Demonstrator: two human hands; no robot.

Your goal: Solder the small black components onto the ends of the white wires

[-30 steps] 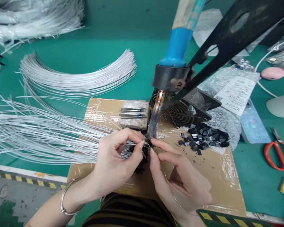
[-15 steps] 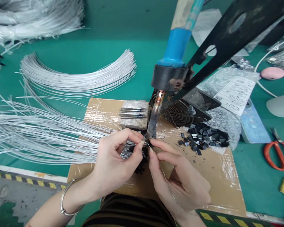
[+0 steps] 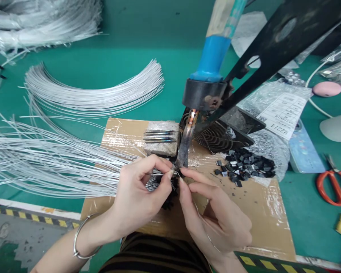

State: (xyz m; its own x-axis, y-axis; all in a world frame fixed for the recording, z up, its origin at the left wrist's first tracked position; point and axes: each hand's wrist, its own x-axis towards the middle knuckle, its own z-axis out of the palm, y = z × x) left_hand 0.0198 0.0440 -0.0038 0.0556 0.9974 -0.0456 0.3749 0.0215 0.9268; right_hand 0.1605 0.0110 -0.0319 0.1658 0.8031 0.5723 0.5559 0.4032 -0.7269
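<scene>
My left hand [image 3: 146, 193] is closed in a pinch at the soldering iron's tip, with a thin white wire end at its fingertips. The hold itself is partly hidden by the fingers. Opposite it, my right hand [image 3: 213, 212] pinches a thin strand of solder wire [image 3: 208, 239], which runs back across the palm. A tiny dark piece shows between the two sets of fingertips, too small to name. The soldering iron [image 3: 211, 57] points down, clamped in a black bracket [image 3: 261, 64], and its tip meets the spot between both hands. Loose white wires [image 3: 59, 167] fan out left behind my left hand.
A cardboard sheet [image 3: 261, 223] covers the green bench. Right of the iron lie small black connectors [image 3: 247, 167], a black fan [image 3: 216, 134] and red-handled pliers [image 3: 331, 185]. Metal rods [image 3: 159, 136] rest on a block. A bundle of white wires [image 3: 96, 94] curves behind.
</scene>
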